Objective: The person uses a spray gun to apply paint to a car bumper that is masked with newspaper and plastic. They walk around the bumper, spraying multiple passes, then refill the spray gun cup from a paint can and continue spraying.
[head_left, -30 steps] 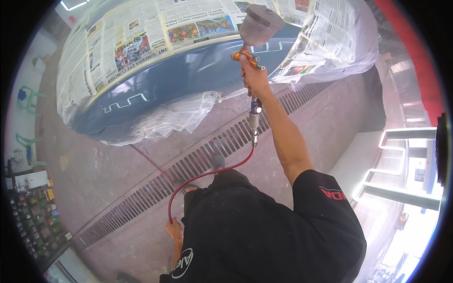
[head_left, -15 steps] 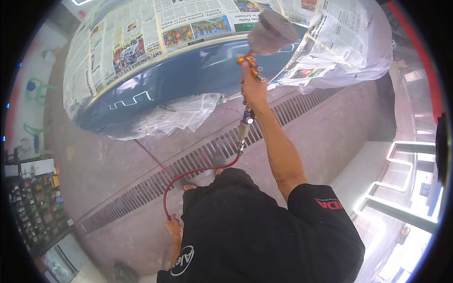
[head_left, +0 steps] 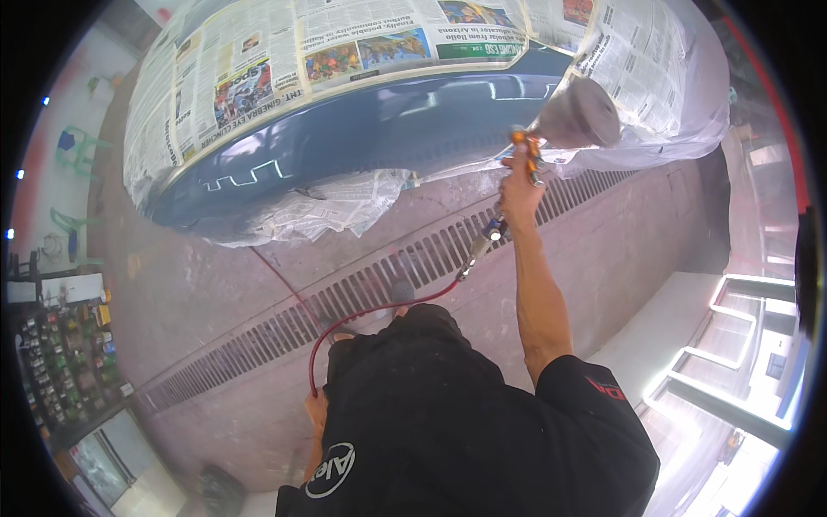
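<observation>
My right hand (head_left: 520,200) is wrapped round the handle of a spray gun (head_left: 531,148) with orange metal parts. A cloudy paint cup (head_left: 582,116), blurred by motion, sits on top of the gun. The gun is beside the right end of a glossy blue car panel (head_left: 345,121). From the handle's base, a silver and blue fitting (head_left: 482,248) leads to a dark red air hose (head_left: 379,310). Low at the left, my left hand (head_left: 317,408) is closed on that hose beside my hip; its fingers are partly hidden.
Newspaper masking (head_left: 362,39) and clear plastic sheeting (head_left: 702,121) surround the blue panel. A slotted floor grate (head_left: 379,297) crosses under my feet. Shelving with many small containers (head_left: 65,370) stands at the left, near green plastic chairs (head_left: 79,151). Another hose stretch lies on the floor.
My right hand has swung the spray gun to the right and slightly down, from over the blue panel to its right end. The hose's fitting followed. My left hand keeps its hold.
</observation>
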A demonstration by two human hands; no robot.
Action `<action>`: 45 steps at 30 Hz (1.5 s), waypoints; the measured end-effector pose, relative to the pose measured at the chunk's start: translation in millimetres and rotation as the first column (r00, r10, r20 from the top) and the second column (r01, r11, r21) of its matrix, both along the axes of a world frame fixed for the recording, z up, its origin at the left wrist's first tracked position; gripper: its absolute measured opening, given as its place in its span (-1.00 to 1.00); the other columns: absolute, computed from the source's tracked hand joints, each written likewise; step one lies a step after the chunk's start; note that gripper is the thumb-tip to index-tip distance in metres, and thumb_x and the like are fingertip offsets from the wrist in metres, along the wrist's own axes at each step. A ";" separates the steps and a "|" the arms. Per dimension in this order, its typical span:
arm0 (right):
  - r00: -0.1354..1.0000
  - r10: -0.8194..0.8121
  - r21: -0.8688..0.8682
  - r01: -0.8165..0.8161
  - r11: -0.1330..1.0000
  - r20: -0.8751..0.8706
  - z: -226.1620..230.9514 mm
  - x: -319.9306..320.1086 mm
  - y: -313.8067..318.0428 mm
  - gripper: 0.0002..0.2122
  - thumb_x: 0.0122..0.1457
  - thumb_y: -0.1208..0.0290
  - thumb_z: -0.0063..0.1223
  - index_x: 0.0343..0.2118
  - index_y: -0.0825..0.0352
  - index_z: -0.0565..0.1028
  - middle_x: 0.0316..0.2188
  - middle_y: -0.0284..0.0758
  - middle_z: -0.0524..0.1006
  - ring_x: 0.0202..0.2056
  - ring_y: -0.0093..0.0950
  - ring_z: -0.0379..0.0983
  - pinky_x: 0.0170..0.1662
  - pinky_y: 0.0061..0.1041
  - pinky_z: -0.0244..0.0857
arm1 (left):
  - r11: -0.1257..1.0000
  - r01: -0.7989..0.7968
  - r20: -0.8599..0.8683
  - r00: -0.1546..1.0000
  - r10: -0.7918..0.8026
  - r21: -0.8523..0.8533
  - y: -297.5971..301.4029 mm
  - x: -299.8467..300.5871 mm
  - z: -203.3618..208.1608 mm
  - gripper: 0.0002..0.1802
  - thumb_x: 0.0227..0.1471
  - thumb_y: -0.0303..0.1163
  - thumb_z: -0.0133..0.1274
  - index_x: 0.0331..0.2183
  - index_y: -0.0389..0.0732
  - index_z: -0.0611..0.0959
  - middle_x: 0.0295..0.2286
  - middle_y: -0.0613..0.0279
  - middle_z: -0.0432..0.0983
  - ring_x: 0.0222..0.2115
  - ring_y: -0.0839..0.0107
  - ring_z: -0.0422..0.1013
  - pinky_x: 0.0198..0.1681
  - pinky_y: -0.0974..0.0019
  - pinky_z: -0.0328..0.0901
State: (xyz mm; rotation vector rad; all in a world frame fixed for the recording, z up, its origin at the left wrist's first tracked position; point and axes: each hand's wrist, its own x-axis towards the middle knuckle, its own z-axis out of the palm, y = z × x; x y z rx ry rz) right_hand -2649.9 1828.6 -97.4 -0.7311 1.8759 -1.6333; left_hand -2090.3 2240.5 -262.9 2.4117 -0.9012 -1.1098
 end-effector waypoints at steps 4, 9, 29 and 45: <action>0.979 -0.116 -0.063 0.128 0.990 0.167 -1.0 -19.2 14.7 -0.56 0.54 -0.11 0.06 -0.19 0.27 0.48 -0.41 -0.36 0.46 -0.66 -0.68 0.28 -0.64 -0.58 0.14 | 0.999 -0.043 -0.033 0.999 0.042 -0.023 -12.7 -1.7 -9.1 -0.68 0.34 -0.34 0.08 -0.46 -0.29 0.65 -0.66 0.39 0.39 -0.67 0.56 0.30 -0.59 0.25 0.16; 0.918 0.100 -0.081 -0.074 0.994 0.384 -9.1 15.2 25.3 -0.55 0.56 -0.13 0.01 -0.16 0.26 0.47 -0.44 -0.43 0.43 -0.68 -0.70 0.27 -0.69 -0.59 0.08 | 0.977 -0.202 -0.103 0.973 0.208 0.060 -34.8 -13.5 19.8 -0.77 0.31 -0.33 0.10 -0.32 -0.28 0.69 -0.69 0.35 0.42 -0.75 0.52 0.32 -0.69 0.32 0.15; 0.972 -0.111 -0.062 0.126 0.990 0.207 -45.8 -9.8 22.9 -0.49 0.51 -0.09 0.14 -0.35 0.34 0.50 -0.59 -0.41 0.44 -0.71 -0.65 0.30 -0.68 -0.54 0.10 | 0.998 -0.061 -0.126 0.990 0.061 0.005 -9.8 4.0 6.7 -0.70 0.37 -0.27 0.11 -0.34 -0.29 0.70 -0.64 0.52 0.31 -0.67 0.66 0.21 -0.60 0.37 0.07; 0.831 0.470 -0.095 -0.464 0.881 0.297 -55.2 133.5 18.4 -0.59 0.54 -0.03 0.13 -0.18 0.31 0.55 -0.53 -0.46 0.48 -0.66 -0.73 0.32 -0.61 -0.62 0.16 | 0.982 -0.168 -0.083 0.981 0.175 0.086 22.2 5.7 21.1 -0.71 0.32 -0.31 0.05 -0.38 -0.31 0.65 -0.66 0.43 0.34 -0.71 0.59 0.24 -0.68 0.31 0.05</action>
